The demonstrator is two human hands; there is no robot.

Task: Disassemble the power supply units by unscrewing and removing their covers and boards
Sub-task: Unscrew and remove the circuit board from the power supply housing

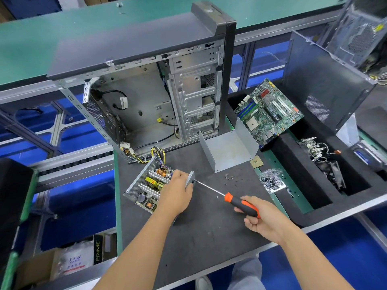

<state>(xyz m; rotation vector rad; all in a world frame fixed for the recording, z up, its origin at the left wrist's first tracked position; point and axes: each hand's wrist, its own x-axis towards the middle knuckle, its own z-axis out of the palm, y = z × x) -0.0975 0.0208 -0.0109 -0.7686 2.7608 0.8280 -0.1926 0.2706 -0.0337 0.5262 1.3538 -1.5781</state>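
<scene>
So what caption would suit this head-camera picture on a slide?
Left hand steadies an opened power supply while the right hand drives an orange-handled screwdriver into its side.

We're on an electronics teardown line here: a gutted computer case (146, 84) at the workbench's (209, 231) far edge, a bare motherboard (270, 111) right, loose screws (230, 178), conveyor rollers (73, 164) left.

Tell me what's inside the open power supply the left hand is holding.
Inside the power supply: a circuit board with heat sinks, a copper coil, yellow transformers and a capacitor. The left hand covers its right part.
</scene>
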